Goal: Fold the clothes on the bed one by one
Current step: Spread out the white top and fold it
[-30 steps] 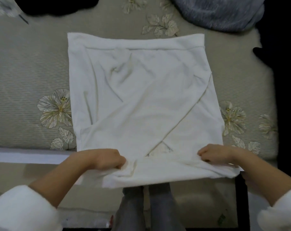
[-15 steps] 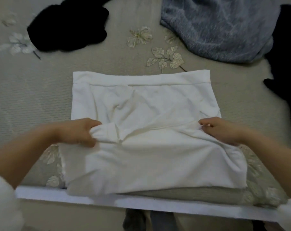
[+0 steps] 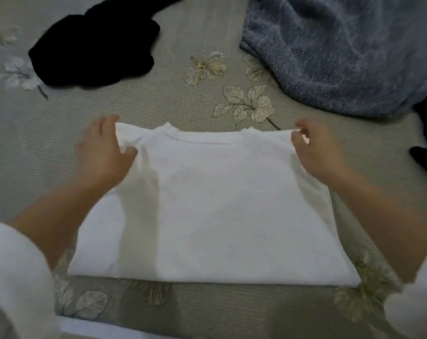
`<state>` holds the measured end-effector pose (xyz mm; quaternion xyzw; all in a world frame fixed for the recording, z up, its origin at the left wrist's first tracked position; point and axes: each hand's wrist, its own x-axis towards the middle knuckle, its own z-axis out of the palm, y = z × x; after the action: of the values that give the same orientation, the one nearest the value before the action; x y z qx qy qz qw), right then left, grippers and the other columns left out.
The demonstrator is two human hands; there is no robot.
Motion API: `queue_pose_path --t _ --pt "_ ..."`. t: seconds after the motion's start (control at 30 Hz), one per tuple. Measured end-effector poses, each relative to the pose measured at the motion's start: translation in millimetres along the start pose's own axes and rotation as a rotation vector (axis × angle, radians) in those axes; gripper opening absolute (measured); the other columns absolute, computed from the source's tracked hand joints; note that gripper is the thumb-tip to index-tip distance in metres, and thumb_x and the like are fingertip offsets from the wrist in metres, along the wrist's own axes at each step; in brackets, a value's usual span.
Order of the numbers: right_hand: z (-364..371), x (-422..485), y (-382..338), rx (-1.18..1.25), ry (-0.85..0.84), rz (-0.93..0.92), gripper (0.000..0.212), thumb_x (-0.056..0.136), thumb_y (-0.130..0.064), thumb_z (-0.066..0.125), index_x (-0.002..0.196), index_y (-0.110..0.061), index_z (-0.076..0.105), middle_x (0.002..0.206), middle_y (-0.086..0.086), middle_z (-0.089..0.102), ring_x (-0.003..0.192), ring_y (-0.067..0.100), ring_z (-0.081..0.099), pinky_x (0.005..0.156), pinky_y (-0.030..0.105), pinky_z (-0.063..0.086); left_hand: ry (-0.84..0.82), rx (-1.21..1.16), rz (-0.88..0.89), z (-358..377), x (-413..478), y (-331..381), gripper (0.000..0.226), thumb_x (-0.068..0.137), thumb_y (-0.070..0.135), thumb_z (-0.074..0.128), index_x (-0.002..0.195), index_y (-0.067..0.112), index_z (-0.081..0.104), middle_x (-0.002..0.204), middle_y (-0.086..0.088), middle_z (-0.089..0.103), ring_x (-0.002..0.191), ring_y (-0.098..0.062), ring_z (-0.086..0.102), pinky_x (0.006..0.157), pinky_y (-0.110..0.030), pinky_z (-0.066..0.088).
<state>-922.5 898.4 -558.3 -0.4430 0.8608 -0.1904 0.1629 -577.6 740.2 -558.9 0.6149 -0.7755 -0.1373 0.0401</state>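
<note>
And there was the white shirt [image 3: 214, 211], folded over and lying flat in the centre of the frame, near the lower edge of the bed [image 3: 158, 104], its collar along the top edge. The left hand [image 3: 102, 150] was at the shirt's upper left corner, its grip closed on the fabric with the thumb lying on top. The right hand [image 3: 315, 150] was at the upper right corner, its grip a thumb-and-finger pinch on the hem. Both forearms were bare, with white sleeves [image 3: 16, 277] pushed back. In the upper left lay a crumpled black garment [image 3: 95, 47]; in the upper right lay a blue-grey knit [image 3: 342, 52], well apart from the shirt.
</note>
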Motion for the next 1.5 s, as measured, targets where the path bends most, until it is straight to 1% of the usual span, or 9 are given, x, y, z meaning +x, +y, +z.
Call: queue_pose_path --t 0.13,0.23,0.47,0.7,0.93,1.1,1.2,1.33,1.5 --pt "27.2 -63.6 20.1 -0.175 -0.140 -0.258 0.049 0.093 -0.034 0.040 0.132 -0.008 0.052 0.139 0.015 0.049 0.130 0.034 0.043 0.106 0.049 0.031 -0.119 0.069 0.222 43.6 -69.9 3.6 0.060 0.095 0.034 0.042 0.149 0.015 0.026 0.160 -0.012 0.009 0.147 -0.031 0.006 0.115 -0.054 0.012" --pt "53.8 -81.9 36.3 -0.418 -0.421 -0.288 0.057 0.099 -0.045 0.030 0.151 -0.038 0.010 0.162 -0.003 -0.003 0.148 0.022 -0.007 0.117 0.046 -0.002 -0.347 0.166 0.295 77.0 -93.3 14.2 0.062 0.093 0.056 0.010 0.151 0.038 0.000 0.158 0.002 -0.020 0.145 -0.028 -0.018 0.115 -0.054 -0.002" --pt "59.4 -31.9 64.7 -0.428 -0.393 0.059 0.066 0.091 -0.068 0.016 0.149 -0.046 -0.007 0.159 -0.012 -0.018 0.144 0.022 -0.025 0.113 0.054 -0.010 -0.359 0.083 -0.143 99.2 -58.5 19.1 0.061 0.093 0.064 0.020 0.147 0.049 -0.006 0.159 0.003 -0.019 0.144 -0.032 -0.021 0.109 -0.065 -0.006" --pt "60.1 -127.8 80.6 -0.401 -0.359 -0.243 0.054 0.098 -0.055 0.012 0.149 -0.043 -0.001 0.161 -0.005 -0.009 0.146 0.016 -0.018 0.117 0.039 -0.013 -0.292 0.050 0.346 120.2 -167.2 85.4 0.064 0.092 0.043 0.025 0.148 0.013 0.029 0.156 -0.019 0.016 0.143 -0.039 0.020 0.114 -0.053 0.013" --pt "26.2 -123.9 123.9 -0.107 -0.166 0.167 0.052 0.095 -0.048 0.039 0.144 -0.031 0.036 0.150 0.004 0.032 0.135 0.026 0.030 0.110 0.050 0.022 -0.446 -0.056 0.567 157.6 -253.8 173.1 0.080 0.079 0.053 0.050 0.144 0.006 0.039 0.152 -0.020 0.029 0.140 -0.036 0.027 0.108 -0.048 0.021" --pt "9.1 -66.5 117.1 0.468 -0.078 0.502 0.051 0.088 -0.032 0.066 0.132 -0.015 0.049 0.118 -0.001 0.053 0.097 0.005 0.054 0.074 0.007 0.040 -0.577 0.075 0.570 162.2 -247.0 201.1 0.101 0.073 0.044 0.055 0.150 -0.001 0.008 0.155 -0.027 -0.008 0.142 -0.046 -0.010 0.114 -0.062 0.005" --pt "16.8 -44.1 99.5 0.522 -0.110 0.552 0.057 0.078 -0.032 0.075 0.126 -0.010 0.053 0.112 -0.002 0.058 0.092 0.007 0.057 0.076 0.019 0.045 -0.622 0.195 0.548 161.8 -248.5 220.7 0.084 0.094 0.030 0.039 0.142 -0.006 -0.020 0.141 -0.037 -0.032 0.127 -0.058 -0.032 0.101 -0.071 -0.017" --pt "24.4 -33.3 76.7 0.521 -0.175 0.567 0.051 0.073 -0.019 0.078 0.116 -0.009 0.053 0.106 0.001 0.062 0.086 0.015 0.062 0.068 0.029 0.051 -0.638 0.237 0.473 160.7 -246.0 240.3 0.052 0.102 0.006 0.012 0.141 -0.013 -0.015 0.135 -0.041 -0.028 0.122 -0.059 -0.025 0.098 -0.074 0.001" --pt "6.0 -26.0 64.0 0.600 -0.273 0.738 0.041 0.071 -0.017 0.077 0.108 -0.007 0.063 0.103 0.010 0.070 0.087 0.026 0.069 0.070 0.035 0.057 -0.765 0.180 0.527 144.9 -234.8 234.0 0.053 0.102 0.007 0.017 0.146 -0.007 -0.010 0.148 -0.037 -0.018 0.135 -0.055 -0.017 0.107 -0.069 0.004"
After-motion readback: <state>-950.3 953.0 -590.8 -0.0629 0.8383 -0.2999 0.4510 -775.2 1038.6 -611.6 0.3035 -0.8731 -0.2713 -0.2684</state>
